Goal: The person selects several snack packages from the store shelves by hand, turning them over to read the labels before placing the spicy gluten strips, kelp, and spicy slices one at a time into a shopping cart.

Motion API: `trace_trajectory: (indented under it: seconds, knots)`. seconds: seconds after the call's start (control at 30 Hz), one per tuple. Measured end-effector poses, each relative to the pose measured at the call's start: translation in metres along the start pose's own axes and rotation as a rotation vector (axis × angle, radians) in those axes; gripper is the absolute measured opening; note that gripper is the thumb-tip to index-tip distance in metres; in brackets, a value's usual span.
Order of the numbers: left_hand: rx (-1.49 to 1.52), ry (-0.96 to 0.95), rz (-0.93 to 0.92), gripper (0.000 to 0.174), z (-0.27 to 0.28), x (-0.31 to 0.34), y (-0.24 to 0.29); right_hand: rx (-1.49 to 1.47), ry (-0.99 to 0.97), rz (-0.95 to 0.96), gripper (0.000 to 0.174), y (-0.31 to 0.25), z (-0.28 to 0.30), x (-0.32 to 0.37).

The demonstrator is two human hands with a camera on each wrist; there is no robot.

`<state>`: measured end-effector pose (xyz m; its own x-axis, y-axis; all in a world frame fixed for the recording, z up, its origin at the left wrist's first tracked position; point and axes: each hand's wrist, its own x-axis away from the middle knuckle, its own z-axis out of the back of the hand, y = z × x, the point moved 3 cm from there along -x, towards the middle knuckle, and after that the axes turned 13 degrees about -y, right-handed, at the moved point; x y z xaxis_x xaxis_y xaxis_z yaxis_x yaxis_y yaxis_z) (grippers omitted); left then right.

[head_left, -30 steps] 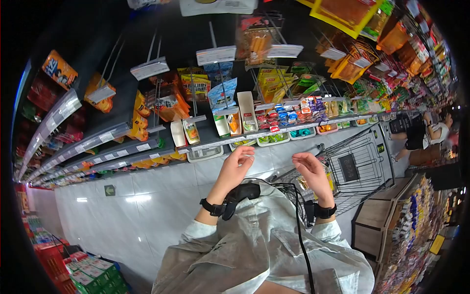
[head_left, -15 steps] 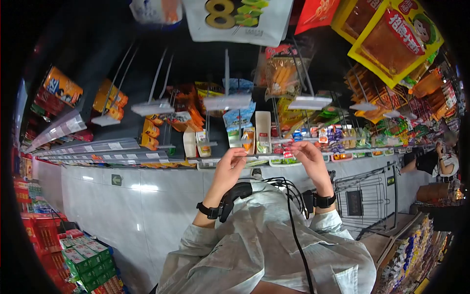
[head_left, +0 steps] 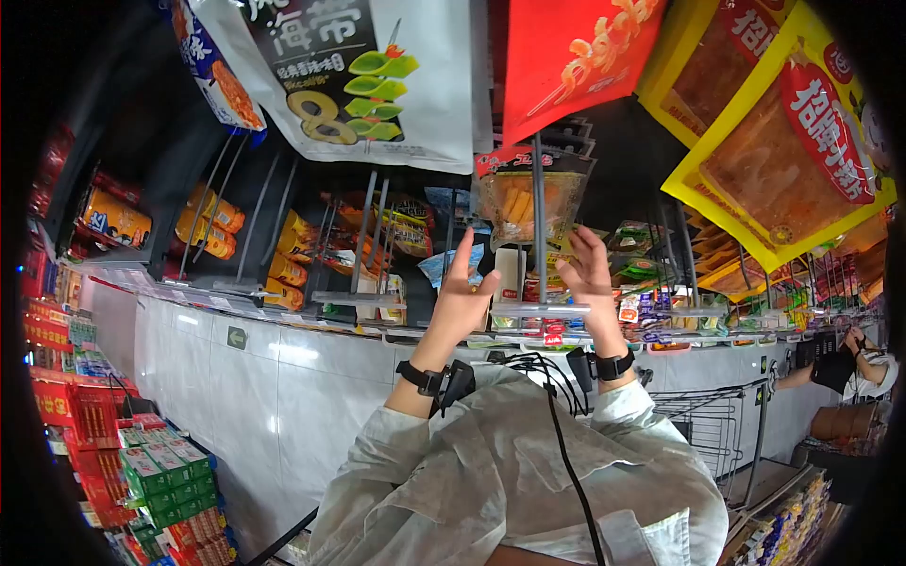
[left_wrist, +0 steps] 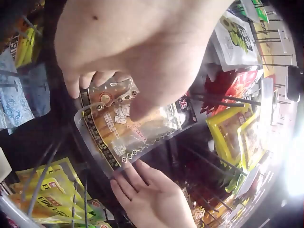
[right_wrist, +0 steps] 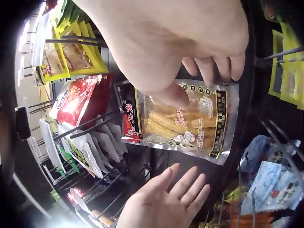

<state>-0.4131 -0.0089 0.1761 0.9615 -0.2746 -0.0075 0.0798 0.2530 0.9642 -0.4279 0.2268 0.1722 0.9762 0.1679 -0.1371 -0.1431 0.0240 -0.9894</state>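
A clear snack bag with a black and red top (head_left: pixel 530 200) hangs on a shelf hook, yellow-brown sticks showing inside. My left hand (head_left: pixel 461 294) is raised at its lower left, fingers extended and thumb apart. On the other side my right hand (head_left: pixel 591 275) is up, fingers slightly bent, near the bag's lower right edge. In the left wrist view the right hand's fingertips (left_wrist: pixel 127 172) lie close to the bag (left_wrist: pixel 128 126); whether they touch it I cannot tell. The right wrist view shows the bag (right_wrist: pixel 183 118) between both hands, the left hand (right_wrist: pixel 164 202) apart from it.
Large white (head_left: pixel 377 85), red (head_left: pixel 576 61) and yellow (head_left: pixel 779 141) packs hang overhead. Metal hooks and a price-label holder (head_left: pixel 540 309) surround the hands. A cart (head_left: pixel 708 424) stands at right, with a person beyond. Stacked green boxes (head_left: pixel 165 472) are at lower left.
Both hands have risen toward the shelf, and their fingers have spread around the hanging bag. The view has moved closer to the rack, so the overhead packs look larger.
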Motion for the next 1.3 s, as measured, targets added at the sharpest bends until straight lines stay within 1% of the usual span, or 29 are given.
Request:
trace_trajectory:
  seconds: [0.07, 0.1, 0.17, 0.2, 0.23, 0.27, 0.3, 0.33, 0.37, 0.4, 0.43, 0.47, 0.5, 0.53, 0.57, 0.6, 0.63, 0.67, 0.7, 0.73, 0.83, 0.9, 0.97, 1.0, 1.03, 1.1, 1.13, 1.2, 1.3]
  knots:
    - [0.028, -0.035, 0.006, 0.092, -0.002, -0.014, -0.001, -0.043, -0.036, -0.07, 0.062, 0.0, 0.0, -0.001]
    - [0.044, -0.046, -0.006, 0.094, -0.004, -0.019, -0.006, -0.066, -0.048, -0.1, 0.062, 0.0, 0.0, -0.001]
    - [0.075, -0.079, -0.031, 0.096, -0.007, -0.031, -0.018, -0.099, -0.096, -0.083, 0.058, 0.009, 0.0, 0.0]
    - [0.103, -0.069, -0.106, 0.097, -0.009, -0.039, -0.024, -0.116, -0.126, -0.092, 0.056, 0.012, -0.001, 0.003]
    - [0.149, -0.094, -0.076, 0.097, -0.01, -0.041, -0.033, -0.132, -0.158, -0.1, 0.055, 0.015, -0.001, 0.006]
    - [0.195, -0.118, -0.045, 0.096, -0.011, -0.039, -0.034, -0.191, -0.143, -0.071, 0.043, 0.009, -0.004, 0.009]
    - [0.242, -0.141, -0.013, 0.096, -0.013, -0.037, -0.035, -0.13, -0.147, -0.078, 0.039, 0.005, -0.003, 0.011]
    - [0.284, -0.101, -0.053, 0.084, -0.014, -0.036, -0.043, -0.07, -0.151, -0.089, 0.035, 0.001, -0.002, 0.013]
    - [0.324, -0.13, -0.027, 0.077, -0.016, -0.033, -0.04, -0.01, -0.156, -0.1, 0.031, -0.002, -0.003, 0.016]
    - [0.364, -0.159, -0.001, 0.07, -0.018, -0.03, -0.036, -0.097, -0.151, -0.079, 0.025, -0.006, -0.003, 0.019]
    - [0.405, -0.188, 0.026, 0.064, -0.021, -0.026, -0.033, -0.098, -0.141, -0.117, 0.027, -0.005, -0.002, 0.023]
    - [0.405, -0.199, 0.008, 0.041, -0.022, -0.019, -0.017, -0.1, -0.131, -0.155, 0.029, -0.004, 0.0, 0.028]
    - [0.363, -0.257, 0.04, 0.039, -0.021, -0.012, -0.007, -0.102, -0.12, -0.194, 0.031, -0.008, -0.002, 0.033]
    - [0.321, -0.314, 0.07, 0.037, -0.019, -0.005, 0.002, -0.137, -0.1, -0.138, 0.028, -0.016, -0.005, 0.039]
    - [0.28, -0.37, 0.099, 0.035, -0.018, 0.002, 0.005, -0.128, -0.113, -0.14, 0.027, -0.014, -0.006, 0.046]
    - [0.311, -0.33, -0.013, 0.03, -0.019, 0.01, 0.008, -0.118, -0.127, -0.142, 0.026, -0.01, -0.005, 0.056]
    - [0.318, -0.348, -0.005, 0.03, -0.02, 0.018, 0.006, -0.107, -0.142, -0.144, 0.026, -0.008, -0.006, 0.063]
    - [0.325, -0.365, 0.002, 0.03, -0.019, 0.025, 0.006, -0.026, -0.143, -0.117, 0.024, -0.026, -0.013, 0.068]
    - [0.332, -0.382, 0.006, 0.031, -0.016, 0.032, 0.007, -0.02, -0.149, -0.12, 0.024, -0.031, -0.017, 0.075]
    - [0.383, -0.409, 0.049, 0.034, -0.013, 0.043, 0.008, -0.014, -0.154, -0.12, 0.024, -0.035, -0.022, 0.084]
    - [0.324, -0.442, -0.104, 0.038, -0.002, 0.07, 0.026, -0.013, -0.147, -0.147, 0.024, -0.04, -0.042, 0.114]
    - [0.294, -0.471, -0.126, 0.039, 0.006, 0.091, 0.027, 0.005, -0.178, -0.168, 0.023, -0.055, -0.058, 0.13]
    - [0.253, -0.486, -0.129, 0.038, 0.017, 0.113, 0.033, -0.064, -0.141, -0.142, 0.024, -0.071, -0.078, 0.149]
    - [0.289, -0.474, -0.123, 0.034, 0.023, 0.122, 0.034, -0.105, -0.123, -0.142, 0.025, -0.075, -0.089, 0.159]
    - [0.239, -0.484, -0.149, 0.033, 0.029, 0.132, 0.039, -0.147, -0.103, -0.147, 0.026, -0.078, -0.099, 0.169]
    - [0.147, -0.505, -0.196, 0.032, 0.04, 0.151, 0.047, -0.098, -0.089, -0.16, 0.028, -0.078, -0.115, 0.19]
    - [0.129, -0.488, -0.192, 0.03, 0.042, 0.161, 0.046, -0.081, -0.074, -0.176, 0.028, -0.08, -0.123, 0.2]
    - [0.242, -0.511, -0.151, 0.029, 0.043, 0.183, 0.031, -0.004, -0.039, -0.177, 0.025, -0.08, -0.139, 0.221]
    - [0.333, -0.557, -0.129, 0.027, 0.04, 0.215, 0.013, 0.023, -0.033, -0.261, 0.023, -0.085, -0.16, 0.257]
